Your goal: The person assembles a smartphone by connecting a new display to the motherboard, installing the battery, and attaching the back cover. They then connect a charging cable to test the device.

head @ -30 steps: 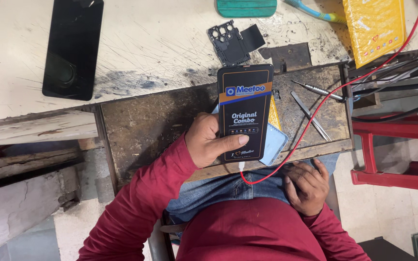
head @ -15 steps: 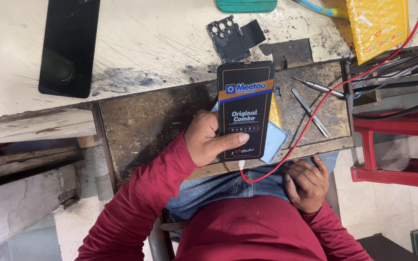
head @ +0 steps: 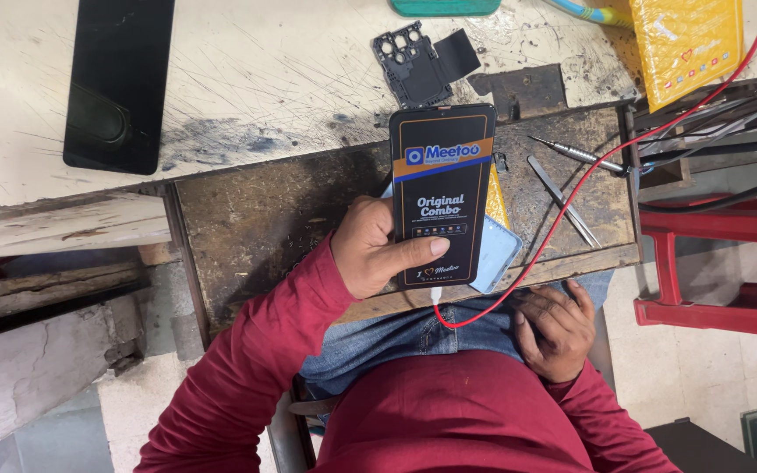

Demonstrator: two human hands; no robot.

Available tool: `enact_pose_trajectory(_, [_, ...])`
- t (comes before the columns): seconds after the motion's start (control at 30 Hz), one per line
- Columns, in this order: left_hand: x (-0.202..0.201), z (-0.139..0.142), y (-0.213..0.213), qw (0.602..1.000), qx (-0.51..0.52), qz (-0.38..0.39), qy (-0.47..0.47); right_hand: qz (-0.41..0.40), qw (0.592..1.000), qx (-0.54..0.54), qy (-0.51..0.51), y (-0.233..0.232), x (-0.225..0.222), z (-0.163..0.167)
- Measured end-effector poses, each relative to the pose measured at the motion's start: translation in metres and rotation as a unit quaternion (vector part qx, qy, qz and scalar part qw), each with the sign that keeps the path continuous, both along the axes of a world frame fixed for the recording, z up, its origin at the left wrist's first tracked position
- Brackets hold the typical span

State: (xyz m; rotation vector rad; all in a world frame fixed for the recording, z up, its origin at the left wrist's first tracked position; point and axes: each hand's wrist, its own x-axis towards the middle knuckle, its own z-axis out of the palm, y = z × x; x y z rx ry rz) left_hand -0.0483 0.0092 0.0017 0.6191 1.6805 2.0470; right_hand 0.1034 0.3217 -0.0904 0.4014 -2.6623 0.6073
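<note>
My left hand (head: 378, 248) grips a black phone display (head: 442, 194) with an orange and blue sticker film on its face, held upright over the pulled-out wooden drawer board (head: 256, 210). A light blue phone body (head: 497, 254) peeks out from behind the display, with a yellow piece above it. A red wire (head: 571, 206) runs from the display's bottom edge up to the right. My right hand (head: 555, 326) rests closed on my lap below the board's edge, holding nothing that I can see.
On the board lie tweezers (head: 561, 200) and a thin screwdriver (head: 576, 154). On the scratched white table (head: 265, 79) sit a black phone (head: 120, 83), a black inner frame part (head: 415, 63), a dark metal plate (head: 519, 88) and a yellow packet (head: 689, 39). A red stool (head: 729, 263) stands at the right.
The view has shifted slightly; my left hand holds the display in nearly the same place, and my right hand stays on my lap.
</note>
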Motion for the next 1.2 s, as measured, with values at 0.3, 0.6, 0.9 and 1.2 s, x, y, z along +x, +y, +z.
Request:
enact_pose_trajectory(0.3, [0.000,0.001,0.000,1.000,-0.010,-0.003,0.007,0.002,1.000,-0.001,0.002,-0.002,-0.002,0.003])
enact_pose_trajectory(0.6, [0.000,0.001,0.000,1.000,-0.013,-0.003,0.007,0.001,1.000,-0.002,0.003,-0.001,-0.001,0.001])
enact_pose_trajectory(0.9, [0.000,0.002,0.000,0.999,-0.028,-0.005,0.016,-0.003,1.000,-0.001,0.000,-0.002,0.000,0.001])
enact_pose_trajectory(1.2, [0.002,0.003,0.000,1.000,-0.009,0.002,0.011,0.040,0.990,-0.138,0.003,-0.010,-0.002,0.039])
